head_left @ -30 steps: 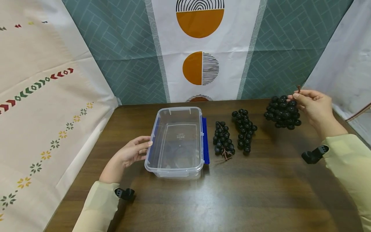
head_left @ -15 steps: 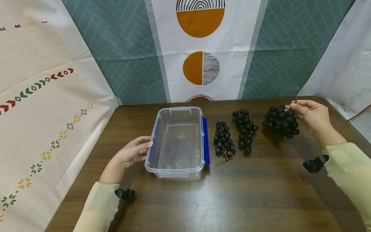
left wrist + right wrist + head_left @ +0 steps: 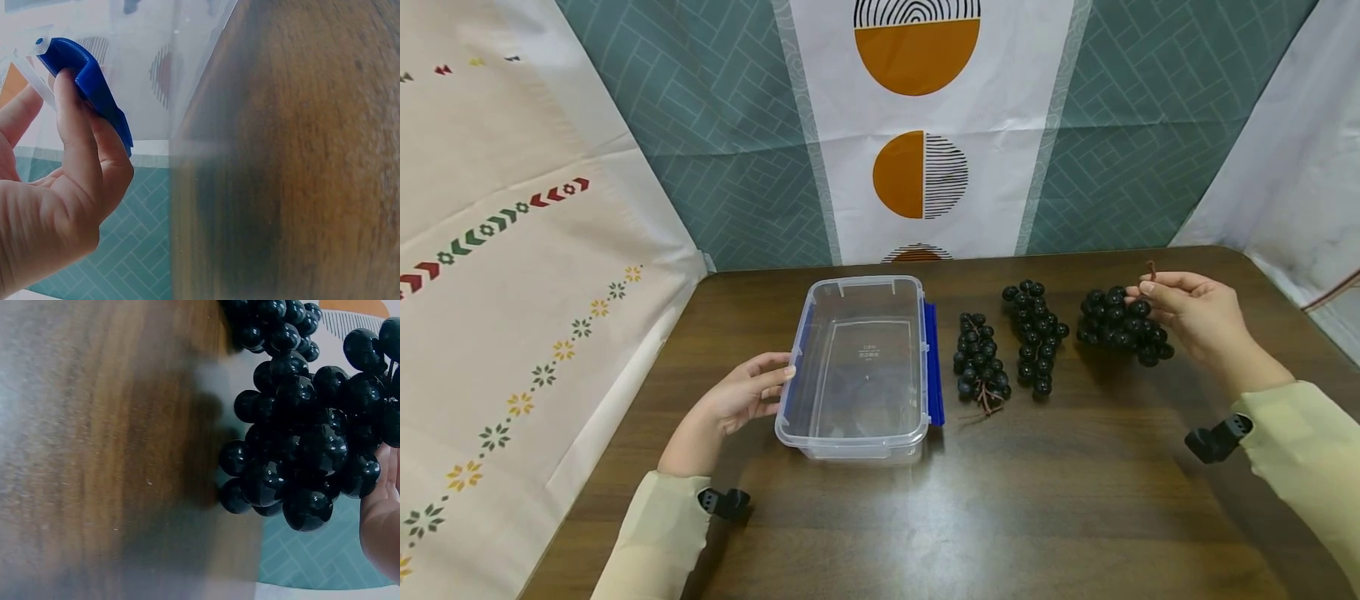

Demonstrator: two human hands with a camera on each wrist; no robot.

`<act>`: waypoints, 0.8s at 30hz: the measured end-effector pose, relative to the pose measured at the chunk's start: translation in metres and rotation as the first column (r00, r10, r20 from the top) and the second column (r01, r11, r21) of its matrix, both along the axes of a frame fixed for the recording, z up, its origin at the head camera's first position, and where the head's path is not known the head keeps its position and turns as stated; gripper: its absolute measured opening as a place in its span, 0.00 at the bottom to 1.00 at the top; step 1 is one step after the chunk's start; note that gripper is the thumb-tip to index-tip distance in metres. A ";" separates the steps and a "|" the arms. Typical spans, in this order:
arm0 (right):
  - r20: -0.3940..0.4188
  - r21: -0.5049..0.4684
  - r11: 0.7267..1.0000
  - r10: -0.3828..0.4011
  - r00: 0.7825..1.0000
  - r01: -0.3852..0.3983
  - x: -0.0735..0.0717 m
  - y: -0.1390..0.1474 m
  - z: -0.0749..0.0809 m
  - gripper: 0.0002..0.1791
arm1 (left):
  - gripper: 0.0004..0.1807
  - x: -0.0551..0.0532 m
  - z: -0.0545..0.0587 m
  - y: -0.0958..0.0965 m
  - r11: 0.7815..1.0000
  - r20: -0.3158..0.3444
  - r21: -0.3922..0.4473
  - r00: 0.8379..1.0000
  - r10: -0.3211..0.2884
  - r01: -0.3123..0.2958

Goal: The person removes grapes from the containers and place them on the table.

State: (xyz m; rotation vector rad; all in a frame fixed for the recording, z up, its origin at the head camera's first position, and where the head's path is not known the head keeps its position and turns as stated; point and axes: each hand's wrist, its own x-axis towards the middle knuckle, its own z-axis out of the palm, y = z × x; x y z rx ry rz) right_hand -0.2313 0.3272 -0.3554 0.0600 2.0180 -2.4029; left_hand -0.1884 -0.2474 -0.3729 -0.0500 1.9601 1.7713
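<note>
My left hand [image 3: 748, 392] holds the left side of a clear plastic food container [image 3: 850, 450]. In the left wrist view, its fingers curl against a blue side clip [image 3: 94, 84] of the container while the thumb lies at the rim. At the right, my right hand [image 3: 1206, 321] pinches the brown stem [image 3: 1152, 271] of a bunch of black grapes [image 3: 1120, 325]. That bunch hangs close over the table and covers part of the hand in the right wrist view. Two other bunches, a nearer one [image 3: 979, 362] and a longer one [image 3: 1035, 337], lie right of the container.
The brown wooden table [image 3: 1000, 508] carries everything. Behind it hangs a teal and white patterned cloth [image 3: 737, 150] with orange half circles. A cream embroidered cloth [image 3: 512, 317] borders the left side, and white cloth [image 3: 1285, 167] hangs at the right.
My right hand has come down and slightly left with the grapes, so the bunch hangs lower over the table. The left hand and container stay in place.
</note>
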 end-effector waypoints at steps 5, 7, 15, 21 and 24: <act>0.003 0.063 0.998 0.010 1.000 -0.010 0.005 0.000 -0.004 0.05 | 0.31 0.001 0.000 0.000 1.000 -0.005 -0.004 1.000 -0.011 0.011; -0.008 0.064 0.998 0.018 1.000 -0.017 0.006 -0.001 -0.005 0.05 | 0.31 0.001 0.000 0.000 1.000 -0.012 -0.009 1.000 -0.016 0.016; -0.005 0.085 0.995 0.047 0.999 -0.046 0.014 -0.006 -0.011 0.06 | 0.30 0.001 -0.002 0.000 1.000 -0.013 -0.006 1.000 -0.005 0.005; -0.007 0.149 0.987 0.054 0.999 -0.052 0.022 -0.005 -0.016 0.07 | 0.30 0.001 -0.001 0.001 1.000 -0.008 0.007 1.000 0.000 0.000; -0.016 0.150 0.986 0.076 0.997 -0.073 0.023 -0.004 -0.018 0.07 | 0.30 0.001 0.000 0.001 1.000 -0.007 0.011 1.000 0.001 -0.001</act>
